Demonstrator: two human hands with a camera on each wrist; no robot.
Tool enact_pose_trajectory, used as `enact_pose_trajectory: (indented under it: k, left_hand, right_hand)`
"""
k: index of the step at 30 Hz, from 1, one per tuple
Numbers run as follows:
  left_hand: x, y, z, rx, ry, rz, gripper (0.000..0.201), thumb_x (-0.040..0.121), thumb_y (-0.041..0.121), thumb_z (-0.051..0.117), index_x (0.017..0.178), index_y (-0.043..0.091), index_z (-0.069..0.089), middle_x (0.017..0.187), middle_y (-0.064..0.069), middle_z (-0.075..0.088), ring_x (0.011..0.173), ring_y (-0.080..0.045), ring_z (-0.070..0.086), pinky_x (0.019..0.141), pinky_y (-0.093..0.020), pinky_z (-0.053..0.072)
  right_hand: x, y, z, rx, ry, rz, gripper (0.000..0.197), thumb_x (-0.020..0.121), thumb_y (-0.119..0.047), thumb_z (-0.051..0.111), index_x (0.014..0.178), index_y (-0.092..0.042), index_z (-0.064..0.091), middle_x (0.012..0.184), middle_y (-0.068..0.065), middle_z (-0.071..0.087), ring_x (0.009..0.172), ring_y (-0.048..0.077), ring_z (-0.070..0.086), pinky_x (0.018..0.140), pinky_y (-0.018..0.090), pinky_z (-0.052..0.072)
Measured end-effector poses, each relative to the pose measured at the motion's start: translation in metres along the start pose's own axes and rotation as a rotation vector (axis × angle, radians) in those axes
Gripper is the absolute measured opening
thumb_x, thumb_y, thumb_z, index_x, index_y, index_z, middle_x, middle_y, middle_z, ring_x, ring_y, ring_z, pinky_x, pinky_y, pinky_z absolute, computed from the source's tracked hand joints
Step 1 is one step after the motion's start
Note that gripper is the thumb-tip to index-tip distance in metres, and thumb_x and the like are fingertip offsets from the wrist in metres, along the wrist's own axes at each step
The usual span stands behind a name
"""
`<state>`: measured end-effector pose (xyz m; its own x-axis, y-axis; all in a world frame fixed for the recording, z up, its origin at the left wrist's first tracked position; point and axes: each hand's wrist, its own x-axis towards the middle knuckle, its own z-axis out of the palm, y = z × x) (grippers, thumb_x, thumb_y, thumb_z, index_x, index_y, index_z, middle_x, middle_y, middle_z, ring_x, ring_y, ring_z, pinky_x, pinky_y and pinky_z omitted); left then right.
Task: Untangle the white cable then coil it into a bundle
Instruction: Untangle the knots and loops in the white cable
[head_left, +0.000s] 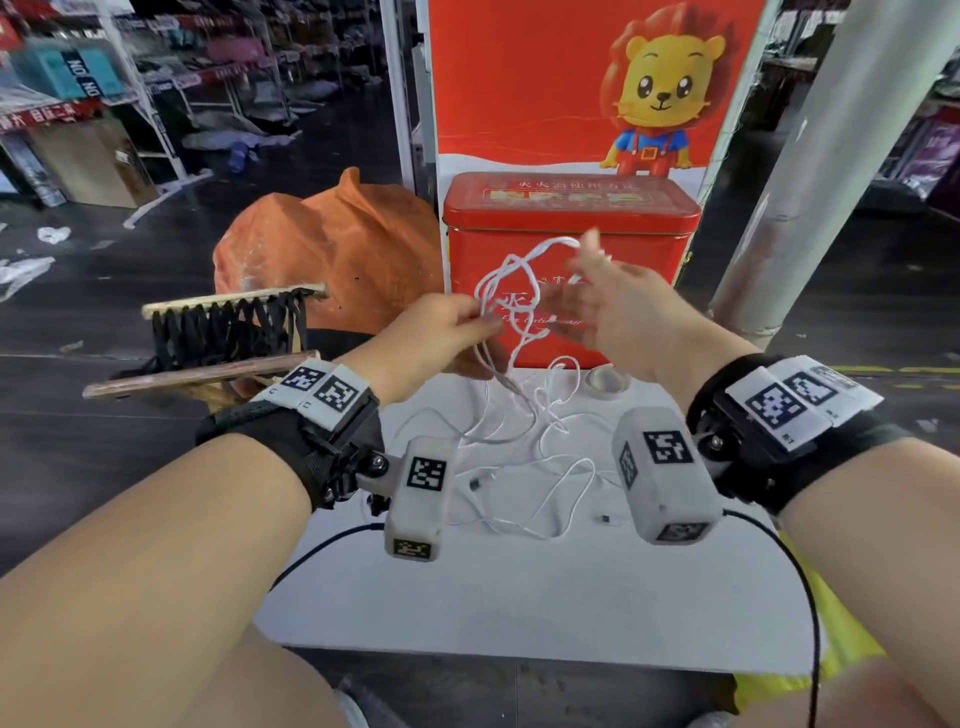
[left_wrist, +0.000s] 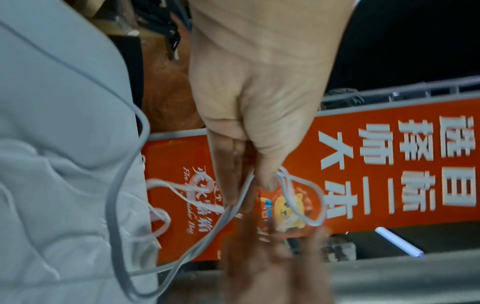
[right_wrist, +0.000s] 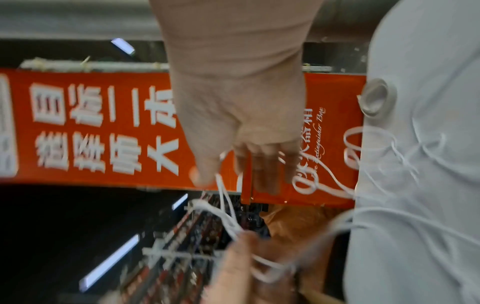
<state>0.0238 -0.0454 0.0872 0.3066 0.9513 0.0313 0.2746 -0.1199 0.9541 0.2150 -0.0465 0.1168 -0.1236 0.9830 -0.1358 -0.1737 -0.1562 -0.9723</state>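
The white cable (head_left: 506, 270) is a loose tangle. Its upper loops hang in the air between my hands, and the rest lies spread on the white table (head_left: 519, 597), with one plug end (head_left: 605, 518) near my right wrist. My left hand (head_left: 485, 325) pinches several strands between thumb and fingers; the left wrist view shows that pinch on the cable (left_wrist: 207, 232) at my left hand (left_wrist: 252, 185). My right hand (head_left: 587, 270) is raised in front of the red tin with its fingers straight. A cable loop (right_wrist: 226, 207) runs past the thumb of my right hand (right_wrist: 228, 174).
A red tin box (head_left: 566, 218) stands at the table's far edge with a roll of clear tape (head_left: 605, 383) before it. An orange sack (head_left: 337, 249) and a wooden frame with black straps (head_left: 228, 327) sit to the left. A grey pole (head_left: 810, 182) rises on the right.
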Motion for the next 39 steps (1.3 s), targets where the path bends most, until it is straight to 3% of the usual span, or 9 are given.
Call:
enact_pose_trajectory:
  k: [6,12,17,20,23,27,31,36,39]
  left_hand:
    - [0.001,0.011,0.007,-0.236,0.100,0.011,0.024,0.096,0.016,0.052,0.111,-0.003,0.053,0.082,-0.009,0.071,0.075,-0.015,0.070,0.067,-0.022,0.056]
    - [0.005,0.011,0.006,-0.130,0.115,-0.020,0.038,0.093,0.047,0.051,0.093,0.011,0.063,0.087,0.001,0.066,0.087,-0.016,0.064,0.091,-0.035,0.051]
    - [0.003,0.008,0.002,-0.232,0.144,-0.073,0.020,0.095,0.023,0.056,0.093,0.007,0.067,0.082,-0.005,0.068,0.073,-0.013,0.066,0.067,-0.021,0.054]
    - [0.002,0.008,0.002,-0.291,0.147,-0.125,0.011,0.092,0.013,0.060,0.085,0.006,0.064,0.075,-0.005,0.062,0.063,-0.011,0.060,0.054,-0.017,0.049]
    - [0.002,0.006,0.003,-0.296,0.117,-0.137,0.012,0.092,0.012,0.059,0.082,0.007,0.062,0.072,-0.004,0.060,0.058,-0.008,0.057,0.052,-0.016,0.047]
    - [0.005,0.003,0.006,-0.319,0.096,-0.125,0.020,0.094,0.016,0.057,0.076,0.006,0.057,0.064,-0.002,0.054,0.054,-0.009,0.051,0.052,-0.018,0.042]
    - [0.005,0.005,0.006,-0.274,0.073,-0.113,0.016,0.095,0.015,0.054,0.083,0.007,0.059,0.074,-0.004,0.056,0.063,-0.011,0.053,0.054,-0.018,0.048]
    - [0.008,-0.014,-0.011,-0.122,0.183,-0.236,0.015,0.100,0.020,0.046,0.092,0.014,0.057,0.094,-0.011,0.064,0.088,-0.025,0.062,0.080,-0.035,0.053]
    - [0.007,-0.023,-0.023,-0.136,0.369,-0.318,0.014,0.102,0.016,0.040,0.093,0.011,0.050,0.074,-0.007,0.053,0.058,-0.019,0.054,0.055,-0.030,0.055]
  right_hand:
    - [-0.012,0.028,0.016,-0.847,-0.278,-0.099,0.026,0.084,-0.023,0.070,0.098,-0.006,0.056,0.082,0.007,0.068,0.069,0.013,0.064,0.064,0.019,0.053]
    - [-0.010,0.029,0.025,-0.905,-0.156,-0.211,0.033,0.100,-0.030,0.041,0.100,0.001,0.055,0.061,-0.001,0.050,0.051,0.014,0.045,0.052,0.026,0.040]
    - [-0.014,0.027,0.026,-0.795,-0.216,-0.178,0.027,0.101,-0.041,0.031,0.101,-0.026,0.053,0.068,-0.003,0.046,0.057,0.010,0.039,0.053,0.022,0.034]
    - [-0.010,0.028,0.022,-0.826,-0.239,-0.229,0.026,0.100,-0.021,0.043,0.084,-0.016,0.062,0.062,-0.003,0.060,0.052,0.006,0.055,0.058,0.026,0.048]
    - [-0.006,0.029,0.019,-0.716,-0.238,-0.210,0.018,0.097,-0.012,0.050,0.090,-0.002,0.063,0.072,0.003,0.070,0.068,0.017,0.068,0.078,0.037,0.055]
    - [-0.008,0.029,0.022,-0.628,-0.222,-0.209,0.024,0.096,-0.009,0.051,0.099,0.013,0.059,0.081,0.015,0.070,0.069,0.020,0.066,0.074,0.036,0.054]
    - [-0.004,0.024,0.021,-0.495,-0.033,-0.277,0.018,0.097,-0.009,0.050,0.089,0.003,0.061,0.071,0.008,0.066,0.055,0.006,0.065,0.058,0.017,0.054]
    - [0.013,0.015,-0.006,-0.258,0.339,-0.237,0.025,0.100,-0.015,0.038,0.082,-0.016,0.054,0.063,-0.001,0.051,0.048,0.011,0.049,0.051,0.029,0.048]
    - [0.020,0.016,-0.025,-0.237,0.477,-0.238,0.027,0.100,-0.022,0.036,0.078,-0.022,0.053,0.063,-0.006,0.043,0.049,0.009,0.038,0.047,0.025,0.033]
